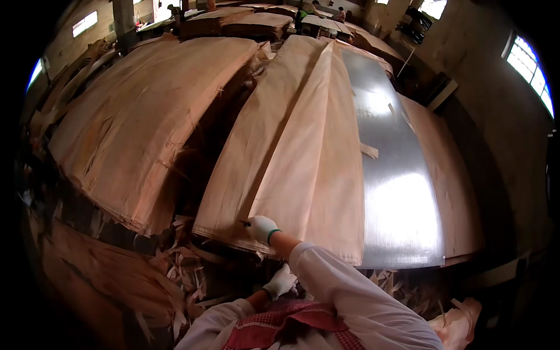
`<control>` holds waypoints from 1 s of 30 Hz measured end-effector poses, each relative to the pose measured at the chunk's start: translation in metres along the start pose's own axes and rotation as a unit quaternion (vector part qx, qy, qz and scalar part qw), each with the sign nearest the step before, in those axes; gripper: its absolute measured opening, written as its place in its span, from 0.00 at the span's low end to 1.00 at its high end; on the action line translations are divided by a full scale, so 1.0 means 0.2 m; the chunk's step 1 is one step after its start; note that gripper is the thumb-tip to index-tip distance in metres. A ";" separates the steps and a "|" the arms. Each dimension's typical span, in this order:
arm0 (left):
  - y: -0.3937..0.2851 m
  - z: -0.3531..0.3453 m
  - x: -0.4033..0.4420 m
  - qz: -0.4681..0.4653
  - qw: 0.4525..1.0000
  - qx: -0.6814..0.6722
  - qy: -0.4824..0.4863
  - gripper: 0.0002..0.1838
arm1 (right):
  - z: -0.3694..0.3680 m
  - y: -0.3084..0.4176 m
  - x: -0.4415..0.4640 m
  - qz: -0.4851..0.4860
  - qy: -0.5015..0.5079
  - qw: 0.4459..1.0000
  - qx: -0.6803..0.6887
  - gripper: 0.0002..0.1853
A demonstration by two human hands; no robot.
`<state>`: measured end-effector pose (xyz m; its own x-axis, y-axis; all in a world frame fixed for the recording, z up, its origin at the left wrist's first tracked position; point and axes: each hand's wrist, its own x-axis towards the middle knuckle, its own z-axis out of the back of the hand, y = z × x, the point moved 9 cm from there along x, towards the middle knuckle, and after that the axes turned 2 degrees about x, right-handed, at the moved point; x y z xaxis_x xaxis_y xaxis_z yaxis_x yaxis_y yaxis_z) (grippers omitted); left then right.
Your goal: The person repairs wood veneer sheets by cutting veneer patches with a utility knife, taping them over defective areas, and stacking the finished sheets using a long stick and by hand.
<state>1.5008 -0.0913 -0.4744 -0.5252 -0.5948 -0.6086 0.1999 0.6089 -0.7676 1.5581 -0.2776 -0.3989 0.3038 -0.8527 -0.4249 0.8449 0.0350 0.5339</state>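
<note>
My right hand [262,229], in a white glove with a green cuff edge, is closed around a small dark tool [244,223]; its exact kind is hidden by the fingers. It rests at the near end of a stack of thin wood veneer sheets [233,192], by the left edge of a creased top veneer sheet [303,169]. Lower down, in front of the stack's near edge, my left hand [281,283] is also gloved, with its fingers curled. What it holds, if anything, I cannot make out.
Right of the veneer lies a shiny metal sheet [396,157] with a veneer scrap [368,151] on its left edge. Another veneer stack [146,128] stands at left across a dark gap. Torn strips [189,271] litter the floor. People [307,13] are in the far background.
</note>
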 end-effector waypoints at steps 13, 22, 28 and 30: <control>-0.42 0.08 -0.15 -0.293 0.954 0.025 -0.064 0.05 | 0.34 0.10 -0.39 0.067 0.024 0.971 0.227 0.20; -0.39 0.20 -0.19 -0.111 0.986 -0.112 -0.051 0.11 | 0.46 -0.61 -0.33 -0.089 -0.238 0.956 0.150 0.31; -0.74 0.02 -0.29 -0.283 0.958 -0.017 0.035 0.23 | 0.57 -0.74 -0.18 0.041 -0.274 0.897 0.344 0.14; -0.82 -0.11 -0.47 -0.213 0.928 -0.202 0.230 0.24 | 0.83 -0.55 -0.40 0.153 -0.258 0.940 0.164 0.09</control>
<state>1.4987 -0.1232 -0.2880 -0.8013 -0.5965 -0.0468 -0.3843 0.5731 -0.7238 1.3675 -0.2994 -0.3036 0.1852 -0.9709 0.1517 0.5452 0.2300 0.8061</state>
